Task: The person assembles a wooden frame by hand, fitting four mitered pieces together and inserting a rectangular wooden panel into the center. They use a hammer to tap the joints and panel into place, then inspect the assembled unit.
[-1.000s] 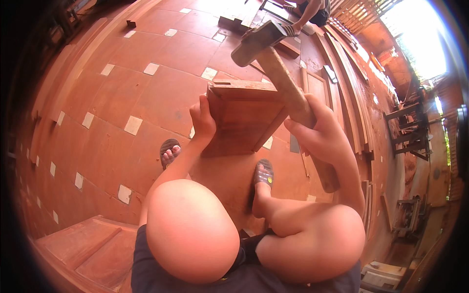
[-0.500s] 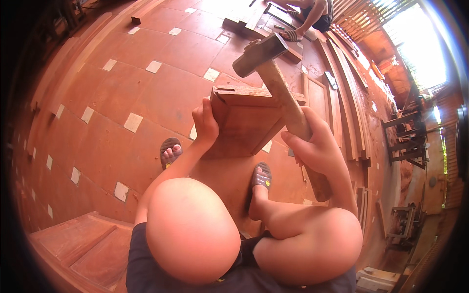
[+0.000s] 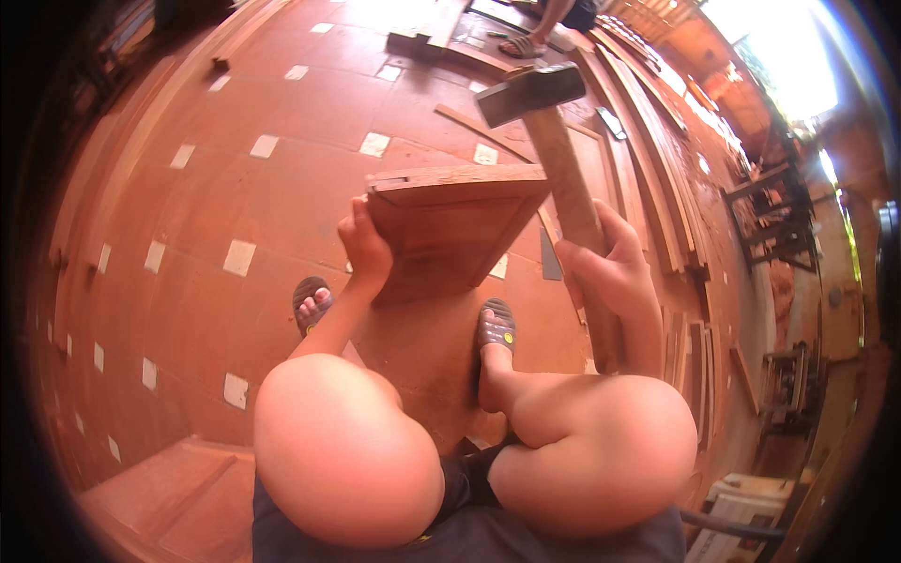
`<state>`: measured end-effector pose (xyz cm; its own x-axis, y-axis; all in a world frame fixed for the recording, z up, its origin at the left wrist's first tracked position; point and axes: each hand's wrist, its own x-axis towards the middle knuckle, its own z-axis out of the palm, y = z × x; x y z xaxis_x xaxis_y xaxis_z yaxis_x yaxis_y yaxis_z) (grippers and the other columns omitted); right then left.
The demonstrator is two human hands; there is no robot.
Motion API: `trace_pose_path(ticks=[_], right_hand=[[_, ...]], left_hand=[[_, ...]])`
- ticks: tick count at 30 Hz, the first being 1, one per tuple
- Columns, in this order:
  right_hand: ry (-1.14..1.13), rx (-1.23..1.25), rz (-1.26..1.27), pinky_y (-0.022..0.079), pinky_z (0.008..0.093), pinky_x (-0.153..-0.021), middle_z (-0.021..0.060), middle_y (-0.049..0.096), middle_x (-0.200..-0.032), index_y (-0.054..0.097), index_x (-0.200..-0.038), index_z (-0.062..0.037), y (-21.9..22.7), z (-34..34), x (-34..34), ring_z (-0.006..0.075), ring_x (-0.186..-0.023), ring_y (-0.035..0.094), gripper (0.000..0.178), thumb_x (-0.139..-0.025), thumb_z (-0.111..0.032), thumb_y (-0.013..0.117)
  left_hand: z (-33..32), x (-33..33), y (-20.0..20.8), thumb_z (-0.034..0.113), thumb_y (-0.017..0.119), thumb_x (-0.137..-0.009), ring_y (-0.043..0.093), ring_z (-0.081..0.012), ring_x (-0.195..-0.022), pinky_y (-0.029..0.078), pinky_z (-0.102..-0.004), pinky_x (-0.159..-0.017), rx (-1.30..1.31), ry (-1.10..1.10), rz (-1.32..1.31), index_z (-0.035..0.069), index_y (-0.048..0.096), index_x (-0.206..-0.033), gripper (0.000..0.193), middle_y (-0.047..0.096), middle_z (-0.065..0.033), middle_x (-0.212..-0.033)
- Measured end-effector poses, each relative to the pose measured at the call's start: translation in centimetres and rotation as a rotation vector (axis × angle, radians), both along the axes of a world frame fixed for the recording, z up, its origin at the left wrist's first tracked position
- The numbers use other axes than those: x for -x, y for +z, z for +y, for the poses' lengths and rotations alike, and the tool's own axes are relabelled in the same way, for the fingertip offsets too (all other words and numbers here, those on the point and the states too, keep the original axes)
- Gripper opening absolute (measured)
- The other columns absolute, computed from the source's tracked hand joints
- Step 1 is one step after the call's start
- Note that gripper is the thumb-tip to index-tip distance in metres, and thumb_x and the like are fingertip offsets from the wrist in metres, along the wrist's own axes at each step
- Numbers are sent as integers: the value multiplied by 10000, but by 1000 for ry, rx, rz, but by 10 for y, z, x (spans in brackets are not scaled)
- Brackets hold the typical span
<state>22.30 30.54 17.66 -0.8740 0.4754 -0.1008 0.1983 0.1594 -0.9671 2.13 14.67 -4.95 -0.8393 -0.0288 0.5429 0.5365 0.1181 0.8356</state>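
A reddish-brown framed wooden panel (image 3: pixel 450 230) stands on edge on the floor in front of my feet, its pale top edge facing up. My left hand (image 3: pixel 364 246) is closed around the panel's left side near the upper corner. In my right hand (image 3: pixel 615 267) is a hammer (image 3: pixel 563 169), gripped by its wooden handle. Its metal head is raised, beyond and above the right end of the panel's top edge. The fingers behind the handle are partly hidden.
Long wooden boards (image 3: pixel 648 169) lie along the right side, and more boards (image 3: pixel 141 141) run along the left. Another framed panel (image 3: pixel 178 497) lies at the lower left. A person's sandalled foot (image 3: pixel 524 45) shows at the far end. Dark wooden stands (image 3: pixel 774 216) are at the right.
The hammer has shifted slightly right and its head has turned more level. The panel and my left hand have moved a little left in view, with the panel tilted differently.
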Motion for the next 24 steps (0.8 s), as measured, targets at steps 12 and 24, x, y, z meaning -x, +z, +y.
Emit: trace_pose_path(ticks=[12,24], right_hand=[[-454,325,113,421,267,-356,58,537,-683,483,-1098,-23,-98,83,-98,121,-412,479,261,-890,-103,620],[-284,425,88,402,280,-331,60,532,-666,479,-1138,-13,-111,79,-74,138,-387,479,283,-895,-91,601]], left_hand=[[20,-12,-15,343,311,-1081,536,-207,-600,409,-387,-585,-54,-10,-33,-57,576,-789,562,604,-138,-662],[-2,7,-44,144,353,-1055,567,-358,-634,419,-445,-607,308,403,526,-71,571,-1045,307,626,-209,-764]])
